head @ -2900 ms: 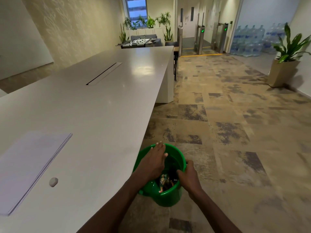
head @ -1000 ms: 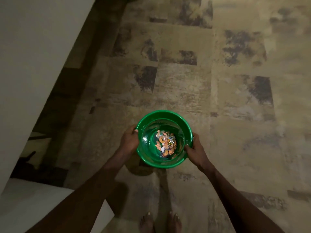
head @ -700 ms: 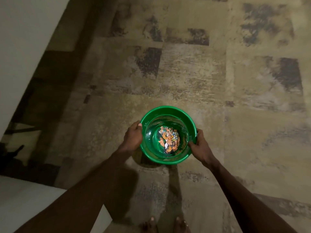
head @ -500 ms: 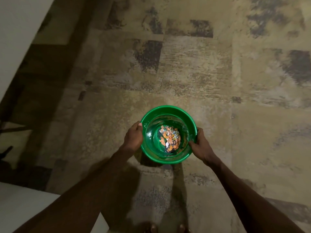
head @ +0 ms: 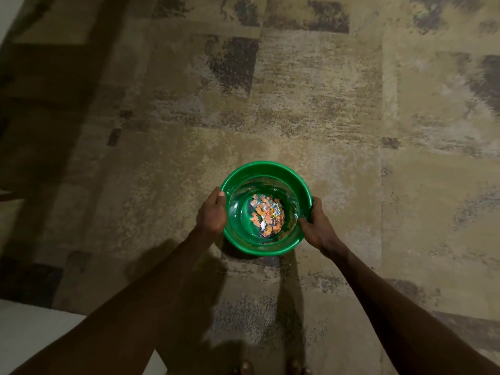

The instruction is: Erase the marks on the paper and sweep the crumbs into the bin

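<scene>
A round green bin [head: 263,169] is low over the patterned carpet, seen straight from above. A small heap of orange, white and silvery scraps [head: 267,214] lies on its bottom. My left hand [head: 211,215] grips the bin's left rim, thumb over the edge. My right hand [head: 317,226] grips the right rim, fingers curled inside. Whether the bin rests on the floor or hangs just above it, I cannot tell. The paper and the eraser are out of view.
Brown and grey patterned carpet [head: 324,104] fills the view. The white table's corner [head: 32,334] shows at the bottom left, with dark shadow under the table [head: 35,131] along the left. My toes [head: 270,368] peek in at the bottom edge.
My view dropped from the table top to the floor. Both hands took the bin by its rim and carried it down and away from the table's edge; over the last second it barely shifts.
</scene>
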### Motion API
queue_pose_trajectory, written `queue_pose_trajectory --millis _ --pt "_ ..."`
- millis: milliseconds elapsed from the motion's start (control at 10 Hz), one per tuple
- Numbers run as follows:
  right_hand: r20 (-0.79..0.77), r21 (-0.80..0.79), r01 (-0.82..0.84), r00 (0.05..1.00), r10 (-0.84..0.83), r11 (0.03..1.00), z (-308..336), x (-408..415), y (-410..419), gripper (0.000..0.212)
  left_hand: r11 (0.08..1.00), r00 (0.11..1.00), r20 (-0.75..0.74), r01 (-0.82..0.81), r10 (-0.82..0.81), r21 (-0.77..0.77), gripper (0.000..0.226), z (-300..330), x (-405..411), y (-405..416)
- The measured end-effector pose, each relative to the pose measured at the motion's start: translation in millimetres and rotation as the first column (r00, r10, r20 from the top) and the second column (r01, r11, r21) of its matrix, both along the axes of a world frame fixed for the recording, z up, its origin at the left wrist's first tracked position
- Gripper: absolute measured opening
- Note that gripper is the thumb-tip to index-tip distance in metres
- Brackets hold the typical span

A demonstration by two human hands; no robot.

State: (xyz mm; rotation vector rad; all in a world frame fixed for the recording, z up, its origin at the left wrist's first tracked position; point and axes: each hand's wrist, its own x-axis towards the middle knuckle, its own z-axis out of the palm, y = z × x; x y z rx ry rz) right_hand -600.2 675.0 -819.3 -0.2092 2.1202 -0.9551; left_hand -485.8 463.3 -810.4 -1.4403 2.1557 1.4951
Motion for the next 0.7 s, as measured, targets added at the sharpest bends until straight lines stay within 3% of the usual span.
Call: queue_pose_trajectory --millis 200,300,400,500,700 --pt "-0.004 0.024 -0.003 1.0 0.003 1.0 -6 4 -1 0.046 0.999 0.999 0.043 0.004 -0.002 -0.049 0.051 3 1 8" --pt "0.022 0.021 -0.035 0.999 0.034 0.999 -8 -2 -1 0.051 0.993 0.993 0.094 0.084 -0.077 -0.079 0.052 4 -1 6" --pt "0.025 0.054 -0.066 0.998 0.065 0.996 1 -3 3 0.069 0.969 0.978 0.123 0.189 -0.17 -0.157 0.053 12 -4 7" --pt "-0.145 0.173 -0.096 0.982 0.122 0.98 16 -4 10 0.075 0.951 0.966 0.124 0.245 -0.225 -0.187 0.054 30 -8 10" --pt "-0.452 0.302 -0.179 0.838 0.306 0.936 105 -23 20 0.07 0.91 0.943 0.031 0.327 -0.33 -0.255 0.055 111 -20 27"
